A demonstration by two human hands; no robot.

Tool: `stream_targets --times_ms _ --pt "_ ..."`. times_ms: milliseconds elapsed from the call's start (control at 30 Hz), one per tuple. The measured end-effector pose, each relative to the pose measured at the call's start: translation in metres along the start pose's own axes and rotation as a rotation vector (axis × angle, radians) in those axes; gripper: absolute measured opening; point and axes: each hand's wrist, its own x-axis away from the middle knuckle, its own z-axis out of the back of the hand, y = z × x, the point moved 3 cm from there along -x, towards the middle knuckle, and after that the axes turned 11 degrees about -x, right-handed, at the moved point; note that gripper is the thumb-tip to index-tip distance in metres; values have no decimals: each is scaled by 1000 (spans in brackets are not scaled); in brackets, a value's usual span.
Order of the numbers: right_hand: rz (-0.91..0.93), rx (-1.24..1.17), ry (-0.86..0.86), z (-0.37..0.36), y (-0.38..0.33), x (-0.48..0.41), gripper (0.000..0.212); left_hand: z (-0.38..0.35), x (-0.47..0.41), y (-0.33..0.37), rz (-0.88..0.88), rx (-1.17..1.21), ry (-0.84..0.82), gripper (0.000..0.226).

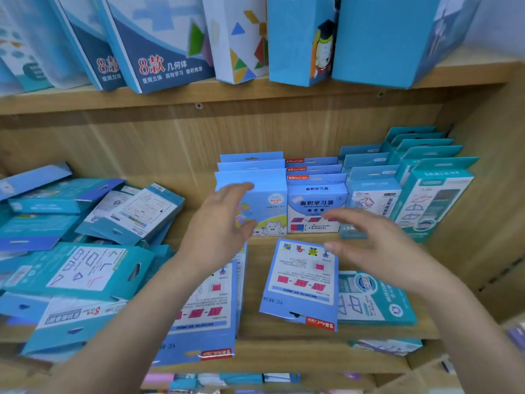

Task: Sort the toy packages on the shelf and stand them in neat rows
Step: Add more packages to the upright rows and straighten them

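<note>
Toy packages (315,206) stand in rows toward two o'clock on the shelf (252,294), a loose heap (85,268) at nine o'clock; left hand (224,223) and right hand (380,245) hover empty, fingers spread, so a careless brush may topple the front row.

Hands: two, the left hand (224,223) and right hand (380,245)
Bear packages (272,206) standing: three
Red-label packages (316,204) standing: three
White-front packages (372,194) standing: three
Teal packages (437,194) at far right: five
Blue packages (301,282) lying flat: two
Left heap (85,237): too jumbled to count
</note>
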Motion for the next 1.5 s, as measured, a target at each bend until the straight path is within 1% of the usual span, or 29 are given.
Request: stream_targets --times_ms 67,100,133,167,233,267,300,367,400,467,500,567,600,633,667,700,733,800,833,867,967,1133,1267,1333,1400,1467,1500 --pt "-17 -24 -37 -9 12 21 51 4 26 23 -148 83 -184 29" --pt "-35 -35 -36 -13 19 30 52 4 39 33 -218 90 -260 21" --pt "-51 -52 -35 -17 26 38 53 0 51 44 -288 54 -329 22" --pt "-57 -63 -43 -21 34 45 55 -7 62 51 -346 -3 -397 31" --pt "-46 -68 -45 -28 46 57 58 -30 78 56 -388 -192 -546 65" --pt "-42 -36 -38 -30 52 62 61 -40 82 57 -387 -282 -584 77" --pt "-31 32 -25 -31 59 66 66 -48 84 57 -380 -340 -584 82" --pt "-34 186 -39 -31 72 74 73 -58 84 58 -397 -392 -517 74" --pt "-75 247 -81 -30 79 77 70 -60 81 58 -417 -380 -481 70" --pt "-140 297 -146 -28 93 80 64 -54 73 58 -429 -291 -267 63" --pt "-131 290 -155 -28 97 80 63 -47 68 57 -409 -264 -146 51" --pt "-82 255 -137 -33 103 80 63 -22 54 54 -280 -236 102 16" --pt "-62 244 -131 -36 102 81 63 -8 47 55 -157 -134 187 13" --pt "-49 231 -113 -39 102 80 62 2 41 55 -7 -10 249 26" --pt "-36 220 -83 -43 101 80 60 6 37 54 118 135 255 33" --pt "-22 215 -56 -46 99 79 59 9 35 54 224 268 250 33" --pt "1 215 -40 -49 95 79 57 10 33 53 309 379 255 28" --pt "48 232 -66 -55 88 77 57 10 34 53 420 580 267 14" --pt "60 230 -90 -57 86 77 59 10 35 53 453 634 264 11" --pt "63 216 -106 -57 87 77 63 10 36 54 462 653 267 15" --pt "54 138 -69 -48 87 79 72 13 43 63 427 661 284 14" --pt "92 65 56 -21 84 85 67 16 46 67 397 604 295 15" --pt "83 76 82 -6 85 85 61 16 39 70 293 317 293 11" --pt "88 71 107 3 84 82 58 15 32 80 196 116 294 12" --pt "99 63 129 14 80 77 59 11 21 93 63 -86 261 20" --pt "109 58 143 26 75 68 60 -1 6 103 -51 -166 225 26" --pt "113 68 151 32 73 64 61 -8 -1 106 -80 -176 211 28"
